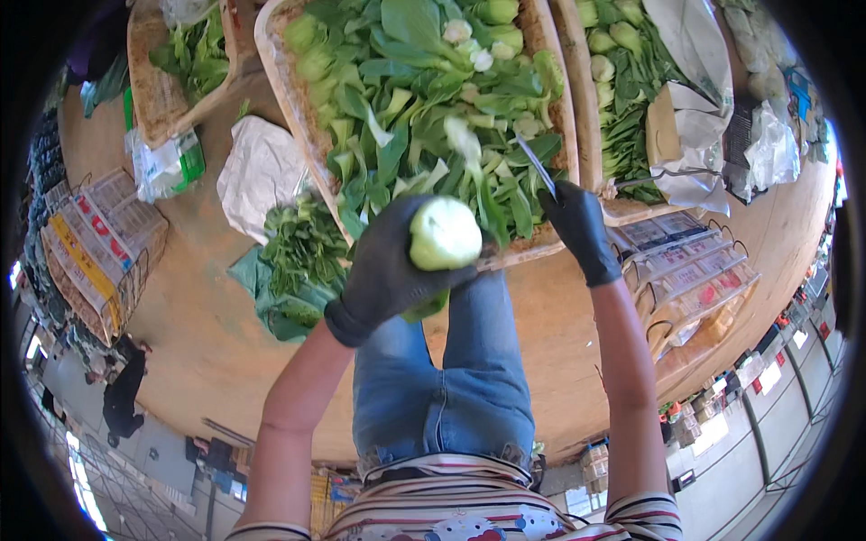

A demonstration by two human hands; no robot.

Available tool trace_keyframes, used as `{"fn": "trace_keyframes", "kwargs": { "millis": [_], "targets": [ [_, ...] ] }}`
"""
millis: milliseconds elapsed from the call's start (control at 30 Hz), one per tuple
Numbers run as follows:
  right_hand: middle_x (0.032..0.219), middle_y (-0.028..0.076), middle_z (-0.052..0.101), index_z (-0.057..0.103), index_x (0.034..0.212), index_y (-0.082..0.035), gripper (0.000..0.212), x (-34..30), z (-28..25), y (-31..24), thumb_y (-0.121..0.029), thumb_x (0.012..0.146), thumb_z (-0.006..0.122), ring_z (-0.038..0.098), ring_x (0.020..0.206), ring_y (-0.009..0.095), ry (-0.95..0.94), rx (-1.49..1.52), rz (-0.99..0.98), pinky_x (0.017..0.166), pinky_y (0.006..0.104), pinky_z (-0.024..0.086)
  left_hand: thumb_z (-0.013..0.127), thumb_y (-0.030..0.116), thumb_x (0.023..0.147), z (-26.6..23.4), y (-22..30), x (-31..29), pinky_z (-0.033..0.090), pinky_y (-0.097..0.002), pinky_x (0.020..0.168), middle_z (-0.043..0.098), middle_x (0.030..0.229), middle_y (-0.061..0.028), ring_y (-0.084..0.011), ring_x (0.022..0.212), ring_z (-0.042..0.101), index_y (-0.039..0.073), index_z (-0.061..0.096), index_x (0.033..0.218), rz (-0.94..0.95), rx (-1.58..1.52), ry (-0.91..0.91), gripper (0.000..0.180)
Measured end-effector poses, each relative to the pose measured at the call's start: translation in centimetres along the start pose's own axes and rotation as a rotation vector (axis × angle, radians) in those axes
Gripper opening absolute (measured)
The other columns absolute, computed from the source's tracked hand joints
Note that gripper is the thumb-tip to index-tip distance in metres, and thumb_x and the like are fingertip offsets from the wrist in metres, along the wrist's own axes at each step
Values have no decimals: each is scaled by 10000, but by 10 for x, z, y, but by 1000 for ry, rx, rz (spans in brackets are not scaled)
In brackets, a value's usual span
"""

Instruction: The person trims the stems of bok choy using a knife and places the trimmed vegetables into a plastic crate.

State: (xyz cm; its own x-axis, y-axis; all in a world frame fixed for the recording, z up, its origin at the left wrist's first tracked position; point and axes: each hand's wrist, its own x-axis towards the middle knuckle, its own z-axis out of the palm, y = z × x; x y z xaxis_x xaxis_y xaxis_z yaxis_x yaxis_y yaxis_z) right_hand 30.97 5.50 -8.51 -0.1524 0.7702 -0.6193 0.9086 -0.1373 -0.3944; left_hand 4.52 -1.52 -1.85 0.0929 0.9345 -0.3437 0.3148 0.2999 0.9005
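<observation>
Black gloves cover both hands. My left hand (383, 261) is closed around a head of bok choy (446, 234), its pale cut base turned up toward me and some green leaf showing below the hand. Off to the right, my right hand (580, 230) grips a knife (538, 168), the narrow blade pointing up and left, apart from the held head. Behind both hands lies a large shallow crate (290, 117), heaped with loose bok choy leaves (424, 81), trimmed pieces and a few whole heads.
Another crate (588, 99) of bok choy adjoins on the right, a smaller crate (149, 99) at far left. White sacking (262, 176) and leafy greens (302, 243) lie left on the brown floor. Printed handled bags (690, 279) lie right, more bags (99, 243) left. A person (124, 397) is in the distance.
</observation>
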Motion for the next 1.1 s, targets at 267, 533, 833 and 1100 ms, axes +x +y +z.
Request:
{"fn": "trace_keyframes", "kwargs": {
  "millis": [267,533,833,1100],
  "targets": [
    [1023,173,597,435,1259,19,770,-44,-3,-96,-186,639,844,604,923,229,-62,639,-267,807,318,489,790,328,687,12,-2,13,447,-411,856,542,1034,-148,-343,939,547,26,474,1192,231,160,132,668],
    [1200,107,560,418,1336,25,785,-27,-21,-32,-235,671,745,538,1092,197,-731,1105,-149,948,311,428,654,294,859,-20,-39,55,416,-355,947,562,1205,-165,-248,1090,550,8,480,1277,115,185,-35,536],
    [844,69,634,603,1127,-1,451,-13,37,-52,-258,779,732,563,708,96,-398,602,-179,623,248,449,673,187,824,-23,-73,-63,419,-311,954,544,1226,-103,-182,1094,523,0,417,1333,-622,-622,-102,600],
    [659,39,610,621,821,2,202,-24,50,23,-195,862,639,553,511,86,-237,848,284,412,224,391,741,195,728,-137,-264,-281,431,-398,947,541,1221,-200,-323,1123,523,15,405,1336,-818,432,2,718]
  ]
}}
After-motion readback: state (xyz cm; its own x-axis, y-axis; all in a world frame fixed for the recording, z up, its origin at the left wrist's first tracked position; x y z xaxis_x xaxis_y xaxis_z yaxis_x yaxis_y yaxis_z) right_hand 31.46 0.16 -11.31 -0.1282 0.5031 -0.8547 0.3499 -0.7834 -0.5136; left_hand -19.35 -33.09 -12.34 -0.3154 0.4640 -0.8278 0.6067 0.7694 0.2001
